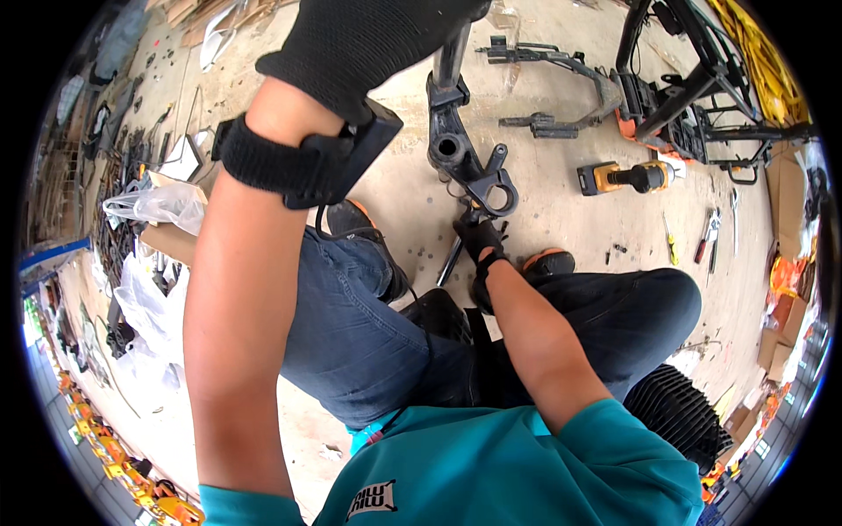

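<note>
At the top, my left hand point(377, 44) in a black knit glove closes over the upper end of a black metal tube; the picture's edge cuts off part of the fingers. This tube belongs to a motorcycle-type front fork point(450, 110), with a clamp that has round holes at its near end. My right hand point(481, 238), also gloved in black, is closed on a ratchet-like tool at that clamp's near end. The tool's dark handle point(450, 263) sticks out toward me; its head is hidden by the fingers and the clamp.
A yellow-black cordless power tool point(627, 178) lies to the right, near a yellow screwdriver point(671, 238) and red-handled pliers point(707, 237). Black metal frames point(675, 96) stand at the far right. Plastic bags point(153, 302) and scrap parts lie to the left. My knees flank the fork.
</note>
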### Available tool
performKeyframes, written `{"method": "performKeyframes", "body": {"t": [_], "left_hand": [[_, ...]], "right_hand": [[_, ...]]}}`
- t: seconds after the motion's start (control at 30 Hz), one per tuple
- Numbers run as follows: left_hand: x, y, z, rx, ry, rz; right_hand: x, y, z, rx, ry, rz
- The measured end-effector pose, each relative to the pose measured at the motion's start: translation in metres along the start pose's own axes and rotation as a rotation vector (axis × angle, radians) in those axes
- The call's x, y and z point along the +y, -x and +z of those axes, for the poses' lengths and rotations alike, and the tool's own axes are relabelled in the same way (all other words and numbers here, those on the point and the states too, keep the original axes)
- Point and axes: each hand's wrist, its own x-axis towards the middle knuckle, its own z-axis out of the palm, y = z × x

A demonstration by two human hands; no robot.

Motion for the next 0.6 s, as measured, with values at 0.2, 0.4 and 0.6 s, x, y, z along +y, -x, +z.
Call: {"method": "performKeyframes", "body": {"t": [0.2, 0.4, 0.6], "left_hand": [[0.003, -0.002, 0.003, 0.087, -0.181, 0.059], [0.018, 0.003, -0.013, -0.064, 0.098, -0.1], [0.013, 0.005, 0.007, 0.074, -0.173, 0.007]], "right_hand": [[0.012, -0.027, 0.02, 0.13, -0.008, 0.089], [0.021, -0.04, 0.012, 0.047, 0.073, 0.042], [0.056, -0.057, -0.012, -0.123, -0.253, -0.111]]}}
